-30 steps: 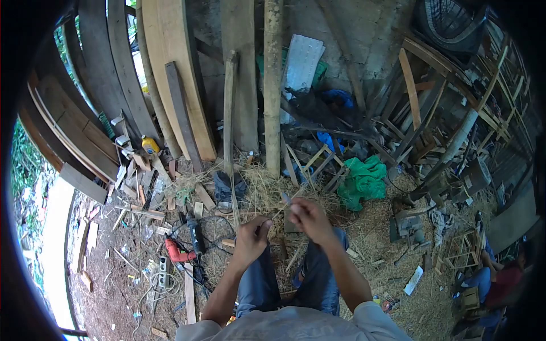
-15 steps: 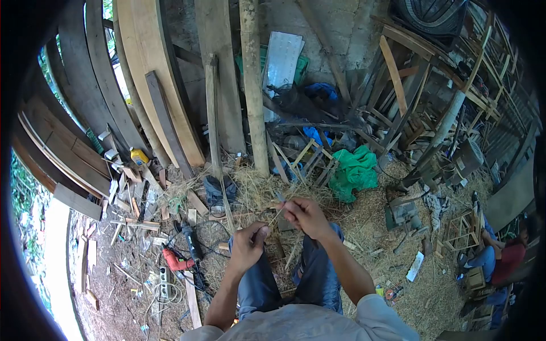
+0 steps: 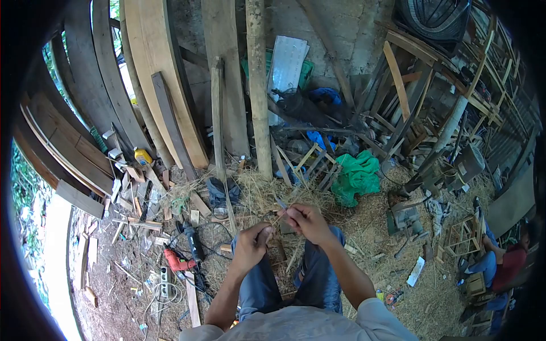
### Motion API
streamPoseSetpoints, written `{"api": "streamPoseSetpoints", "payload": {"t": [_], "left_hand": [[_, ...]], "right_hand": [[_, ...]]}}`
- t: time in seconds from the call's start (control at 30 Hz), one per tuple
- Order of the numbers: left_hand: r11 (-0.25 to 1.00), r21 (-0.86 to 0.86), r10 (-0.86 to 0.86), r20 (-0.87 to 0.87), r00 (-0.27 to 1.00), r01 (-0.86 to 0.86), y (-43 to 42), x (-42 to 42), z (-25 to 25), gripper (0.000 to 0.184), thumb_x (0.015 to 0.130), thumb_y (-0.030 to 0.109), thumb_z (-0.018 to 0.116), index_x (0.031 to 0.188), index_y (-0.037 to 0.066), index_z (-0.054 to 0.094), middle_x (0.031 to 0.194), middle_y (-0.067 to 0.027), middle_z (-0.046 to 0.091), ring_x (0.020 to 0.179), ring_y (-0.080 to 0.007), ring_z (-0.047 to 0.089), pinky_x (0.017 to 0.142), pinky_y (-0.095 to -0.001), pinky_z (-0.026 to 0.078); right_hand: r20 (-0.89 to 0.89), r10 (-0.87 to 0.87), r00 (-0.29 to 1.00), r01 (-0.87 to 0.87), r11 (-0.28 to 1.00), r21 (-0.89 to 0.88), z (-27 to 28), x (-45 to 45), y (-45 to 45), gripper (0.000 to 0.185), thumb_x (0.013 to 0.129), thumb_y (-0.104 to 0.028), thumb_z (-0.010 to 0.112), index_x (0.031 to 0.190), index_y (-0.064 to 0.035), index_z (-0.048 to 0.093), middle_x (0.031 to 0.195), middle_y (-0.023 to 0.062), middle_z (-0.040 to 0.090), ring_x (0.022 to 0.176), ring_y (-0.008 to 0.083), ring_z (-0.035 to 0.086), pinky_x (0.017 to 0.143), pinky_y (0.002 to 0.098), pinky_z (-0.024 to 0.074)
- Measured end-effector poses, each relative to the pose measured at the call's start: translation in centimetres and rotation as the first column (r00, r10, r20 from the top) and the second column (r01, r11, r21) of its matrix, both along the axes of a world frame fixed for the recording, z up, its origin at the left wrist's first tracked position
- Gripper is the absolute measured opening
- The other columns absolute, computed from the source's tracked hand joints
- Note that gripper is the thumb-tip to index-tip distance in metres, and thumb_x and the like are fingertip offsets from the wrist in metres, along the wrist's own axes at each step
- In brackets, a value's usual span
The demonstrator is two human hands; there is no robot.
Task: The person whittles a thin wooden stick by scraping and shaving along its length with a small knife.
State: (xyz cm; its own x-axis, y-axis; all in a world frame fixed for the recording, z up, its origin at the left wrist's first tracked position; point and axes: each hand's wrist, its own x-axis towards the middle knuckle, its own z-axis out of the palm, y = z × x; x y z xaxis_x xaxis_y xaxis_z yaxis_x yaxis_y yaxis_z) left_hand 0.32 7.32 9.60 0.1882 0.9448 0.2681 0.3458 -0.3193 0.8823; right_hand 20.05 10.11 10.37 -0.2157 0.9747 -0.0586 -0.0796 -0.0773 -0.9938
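Observation:
In front of my knees, my right hand (image 3: 307,223) is closed round a small knife (image 3: 280,202), its short blade pointing up and to the left. My left hand (image 3: 253,243) is closed too, a little lower and to the left, its thumb pressed against the fingers. What it holds is too small to make out. A gap separates the two hands. Both are above the straw-covered ground (image 3: 267,190).
A red drill (image 3: 178,260) and an angle grinder (image 3: 193,241) lie at the left, beside a power strip (image 3: 165,282). Planks (image 3: 159,68) and a pole (image 3: 257,91) stand ahead. Green cloth (image 3: 356,177) lies right of centre. Another person (image 3: 506,264) sits at the far right.
The view first swung right, then slightly back. My right hand has turned, and the knife's blade now points up and left. The thin stick seen between my hands earlier no longer shows clearly.

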Motion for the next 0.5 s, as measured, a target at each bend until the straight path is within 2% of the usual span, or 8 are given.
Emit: {"api": "streamPoseSetpoints", "payload": {"t": [0.03, 0.1, 0.17, 0.3, 0.37, 0.4, 0.47, 0.5], "left_hand": [[1.000, 0.002, 0.005, -0.002, 1.000, -0.005, 0.1, -0.2, 0.1, 0.008, 0.086, 0.002, 0.058, 0.091, -0.001, 0.064, 0.074, -0.0170, 0.064, 0.058, -0.0238, 0.060, 0.055, -0.0308, 0.045], [0.994, 0.107, -0.022, -0.027, 0.999, 0.024, -0.2, -0.6, 0.0, 0.009, 0.086, 0.002, 0.059, 0.093, -0.001, 0.063, 0.075, -0.0182, 0.064, 0.059, -0.0256, 0.061, 0.056, -0.0320, 0.046], [0.998, 0.065, 0.000, -0.044, 0.999, 0.003, -0.7, -1.6, 0.6, 0.009, 0.086, 0.001, 0.058, 0.093, -0.001, 0.063, 0.076, -0.0183, 0.064, 0.061, -0.0274, 0.062, 0.057, -0.0323, 0.046], [0.999, -0.004, 0.041, -0.116, 0.992, -0.042, -0.9, -1.9, 0.6, 0.010, 0.085, -0.001, 0.057, 0.094, -0.002, 0.063, 0.080, -0.0184, 0.065, 0.069, -0.0330, 0.065, 0.061, -0.0330, 0.048], [0.999, 0.038, 0.039, -0.118, 0.992, -0.035, -0.7, -1.1, 0.8, 0.011, 0.084, -0.002, 0.057, 0.094, -0.002, 0.062, 0.082, -0.0187, 0.065, 0.072, -0.0348, 0.064, 0.063, -0.0340, 0.049], [0.996, 0.081, 0.040, -0.122, 0.992, -0.030, -0.6, -0.7, 0.9, 0.012, 0.084, -0.002, 0.057, 0.095, -0.002, 0.062, 0.085, -0.0191, 0.065, 0.075, -0.0366, 0.064, 0.065, -0.0349, 0.050], [0.995, 0.097, 0.036, -0.117, 0.992, -0.024, -0.5, -0.5, 1.2, 0.014, 0.083, -0.003, 0.056, 0.096, -0.002, 0.062, 0.088, -0.0196, 0.065, 0.077, -0.0373, 0.064, 0.066, -0.0362, 0.050], [0.994, 0.108, 0.035, -0.115, 0.993, -0.023, -0.6, -0.6, 1.2, 0.015, 0.082, -0.004, 0.056, 0.097, -0.001, 0.062, 0.091, -0.0200, 0.065, 0.080, -0.0380, 0.063, 0.067, -0.0375, 0.050]], "right_hand": [[-0.093, 0.012, 0.996, -0.017, 0.998, -0.054, -0.1, -0.1, 0.0, 0.022, 0.097, -0.015, 0.048, 0.101, 0.0002, 0.064, 0.064, -0.0046, 0.046, 0.052, 0.0028, 0.037, 0.044, 0.0198, 0.0287], [-0.003, -0.009, 1.000, 0.009, 1.000, -0.018, 0.2, 1.1, 0.9, 0.023, 0.097, -0.016, 0.049, 0.100, 0.0002, 0.064, 0.063, -0.0049, 0.047, 0.050, 0.0026, 0.036, 0.044, 0.0195, 0.0280], [0.010, -0.307, 0.952, 0.306, 0.950, 0.056, 0.9, 3.1, 2.0, 0.023, 0.096, -0.017, 0.051, 0.101, 0.0008, 0.065, 0.062, -0.0052, 0.047, 0.048, 0.0027, 0.035, 0.044, 0.0192, 0.0272], [-0.086, -0.243, 0.966, 0.249, 0.967, 0.060, 1.9, 3.9, 2.0, 0.025, 0.096, -0.019, 0.051, 0.102, 0.0008, 0.065, 0.062, -0.0057, 0.046, 0.047, 0.0024, 0.034, 0.043, 0.0191, 0.0263], [0.061, -0.091, 0.994, 0.093, 0.995, -0.028, 1.5, 1.0, 0.8, 0.026, 0.097, -0.020, 0.051, 0.104, 0.0010, 0.064, 0.062, -0.0056, 0.046, 0.048, 0.0022, 0.034, 0.043, 0.0194, 0.0257], [0.063, -0.095, 0.993, 0.097, 0.995, -0.026, 1.0, 0.2, 0.4, 0.026, 0.097, -0.020, 0.051, 0.104, 0.0010, 0.064, 0.062, -0.0056, 0.046, 0.048, 0.0022, 0.034, 0.043, 0.0194, 0.0257], [-0.127, -0.005, 0.992, -0.004, 0.998, -0.069, 0.0, -1.0, -0.1, 0.025, 0.097, -0.019, 0.051, 0.104, 0.0012, 0.063, 0.063, -0.0056, 0.046, 0.048, 0.0023, 0.033, 0.043, 0.0195, 0.0255], [-0.129, -0.002, 0.992, -0.007, 0.998, -0.070, 0.1, -0.8, 0.0, 0.025, 0.097, -0.019, 0.051, 0.104, 0.0012, 0.063, 0.063, -0.0056, 0.046, 0.048, 0.0023, 0.033, 0.043, 0.0195, 0.0255]]}}
